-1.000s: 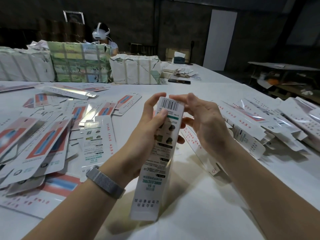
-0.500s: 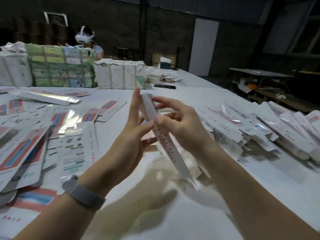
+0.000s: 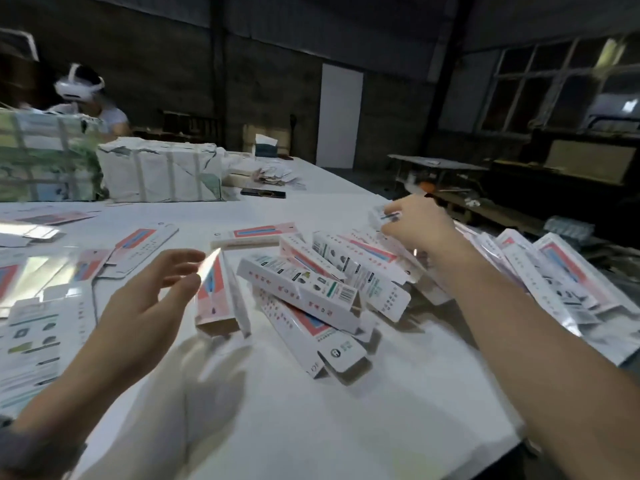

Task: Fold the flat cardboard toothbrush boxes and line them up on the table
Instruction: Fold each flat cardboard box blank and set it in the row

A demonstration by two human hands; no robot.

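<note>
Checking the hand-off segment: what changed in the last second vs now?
The left hand has let go of the folded box and hangs open over the table. The right hand alone has carried it out to the far right and holds it by the end above the pile of folded boxes. The camera has swung right. The flat boxes at left and the wrapped bundles lie as before.

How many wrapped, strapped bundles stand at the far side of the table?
2. A green-patterned bundle stands at the far left; a white bundle stands just right of it. More may be hidden beyond the left edge.
</note>
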